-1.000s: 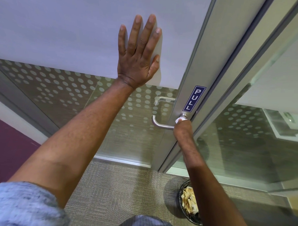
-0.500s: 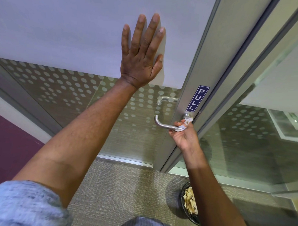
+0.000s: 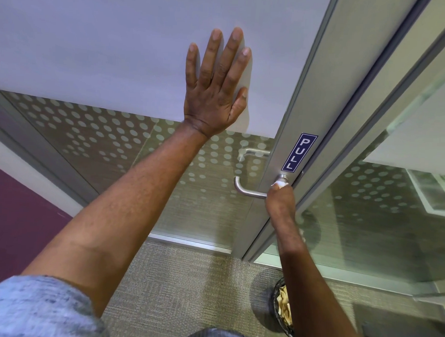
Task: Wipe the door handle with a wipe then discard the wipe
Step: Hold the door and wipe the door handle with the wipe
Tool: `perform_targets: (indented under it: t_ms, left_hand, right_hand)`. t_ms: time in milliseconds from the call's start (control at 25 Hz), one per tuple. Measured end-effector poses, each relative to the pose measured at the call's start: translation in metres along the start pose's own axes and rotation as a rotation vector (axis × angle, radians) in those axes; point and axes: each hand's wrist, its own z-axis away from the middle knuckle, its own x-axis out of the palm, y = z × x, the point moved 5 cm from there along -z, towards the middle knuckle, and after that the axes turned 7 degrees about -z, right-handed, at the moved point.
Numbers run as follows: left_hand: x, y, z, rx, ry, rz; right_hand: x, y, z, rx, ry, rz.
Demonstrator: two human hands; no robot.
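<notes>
The tall glass door (image 3: 134, 59), frosted white across its upper part and printed with pale dots lower down, fills most of the view; its brushed grey metal frame (image 3: 317, 96) runs down the right side; below lies beige woven carpet (image 3: 177, 282), with a strip of dark purple floor (image 3: 15, 211) at far left. The bare left forearm, out of a mottled grey-blue sleeve (image 3: 37, 310), reaches up to the left hand (image 3: 214, 92), which lies flat against the frosted glass, fingers spread and straight, holding nothing. The right hand (image 3: 281, 198) is closed around the inner end of the curved brushed-steel lever door handle (image 3: 246, 189), where the lever meets the frame; the handle's free end curves away to the left, bare. A round black wire-mesh waste bin (image 3: 277, 296) stands on the carpet by the right forearm, holding crumpled tan paper (image 3: 286, 309). A narrow blue sticker (image 3: 299, 152) with white letters PULL sits on the frame just above the handle. A small white wipe (image 3: 281, 182) bunches above the right fingers, pressed on the handle's round base.
</notes>
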Motion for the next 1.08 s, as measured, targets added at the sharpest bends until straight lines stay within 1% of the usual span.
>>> perform_targets:
  t_ms: [80, 160, 240, 320, 400, 480, 640, 680, 760, 840, 880, 960, 1000, 1080]
  left_hand:
    - [0.0, 0.0, 0.0, 0.001, 0.005, 0.0]
    - [0.0, 0.0, 0.001, 0.0, 0.011, 0.003]
    - [0.0, 0.0, 0.001, 0.001, 0.017, 0.007]
    - [0.0, 0.0, 0.001, 0.003, 0.021, 0.004]
    - [0.0, 0.001, 0.0, 0.005, 0.024, 0.003]
    - [-0.001, 0.001, 0.0, 0.005, 0.032, 0.002]
    - [0.0, 0.0, 0.002, 0.011, 0.027, 0.003]
    - [0.0, 0.001, 0.003, 0.014, 0.029, 0.002]
    - [0.001, 0.001, 0.004, 0.021, 0.029, -0.004]
    - [0.001, 0.001, 0.004, 0.021, 0.027, -0.004]
    - [0.001, 0.001, 0.004, 0.019, 0.027, -0.006]
    - [0.001, 0.001, 0.004, 0.016, 0.027, -0.007]
    - [0.001, 0.001, 0.004, 0.017, 0.024, -0.004]
    - [0.001, 0.001, 0.004, 0.018, 0.021, -0.001]
  right_hand:
    - [0.007, 0.006, 0.001, 0.019, -0.04, -0.333]
    - [0.012, 0.012, 0.004, 0.18, -0.105, -0.716]
    - [0.018, 0.011, 0.009, 0.38, -0.215, -1.085]
    - [0.023, 0.011, 0.012, 0.509, -0.306, -1.319]
    - [0.023, 0.011, 0.012, 0.552, -0.372, -1.416]
    - [0.022, 0.011, 0.014, 0.532, -0.432, -1.47]
    - [0.026, 0.016, 0.013, 0.527, -0.487, -1.511]
    - [0.027, 0.015, 0.014, 0.531, -0.508, -1.518]
    - [0.024, 0.014, 0.014, 0.523, -0.498, -1.473]
    - [0.018, 0.013, 0.015, 0.477, -0.437, -1.338]
    - [0.014, 0.012, 0.014, 0.433, -0.375, -1.209]
    - [0.006, 0.01, 0.007, 0.284, -0.24, -0.811]
    - [0.005, 0.008, 0.002, 0.212, -0.201, -0.601]
    - [0.004, 0.005, -0.001, 0.122, -0.13, -0.24]
